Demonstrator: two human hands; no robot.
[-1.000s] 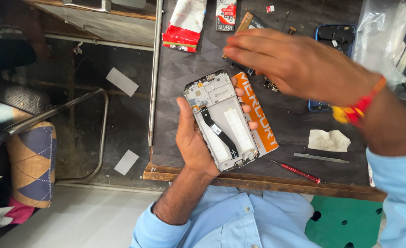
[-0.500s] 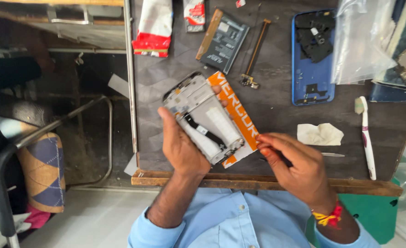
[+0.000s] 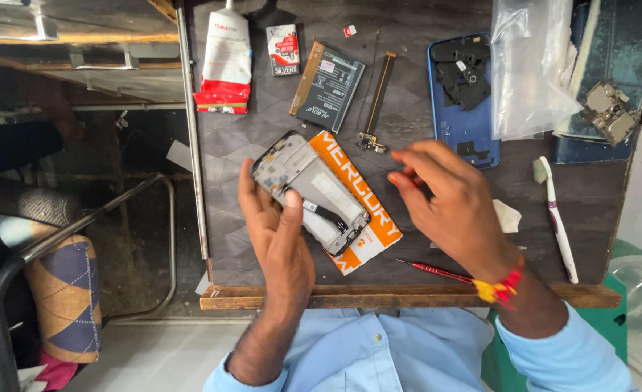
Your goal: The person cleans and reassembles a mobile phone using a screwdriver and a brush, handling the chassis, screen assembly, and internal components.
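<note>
Our right hand (image 3: 455,203) has lifted off, open; left hand (image 3: 277,232) clamps the opened phone (image 3: 310,192). Best keep it level.

A dark, worn table (image 3: 422,279) with a wooden front edge fills the middle of the view. Just left of the table, a thin metal bar (image 3: 192,145) runs along its side. Further left, a black-framed chair (image 3: 16,290) carries a cushion (image 3: 67,297) in a blue and tan diamond pattern. Below the table, the floor (image 3: 147,356) is pale grey. Above and left of the table sits a wooden shelf (image 3: 81,36). The light is soft and even.
</note>
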